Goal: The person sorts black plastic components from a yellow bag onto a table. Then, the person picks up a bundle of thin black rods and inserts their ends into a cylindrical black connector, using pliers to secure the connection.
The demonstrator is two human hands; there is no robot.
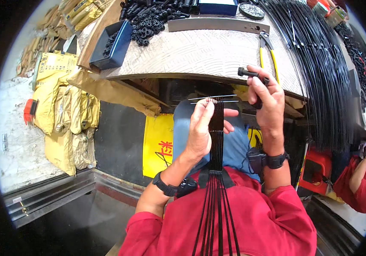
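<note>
The upper end of the strands is pinched between thumb and fingertip of the left hand, with its other fingers spread behind them. At that end, two thin rods are laid crosswise, just beside the pinch. By the right hand, a black fitting is gripped between thumb and finger, its head pointed away to the left; a second dark piece seems to be tucked in the palm, though what it is cannot be told. Farther down, the strands are lined up side by side and crossed by narrow ties, then fanned out over the shirt. So the lining-up and tying appear to be done along this stretch, while the fitting is held apart from the strands and its joining, if meant, is not yet made. Whether the lower ends are finished cannot be seen. On the table, pliers are left unheld, more black parts are heaped beside a blue bin, and long strips are laid along the right side.
</note>
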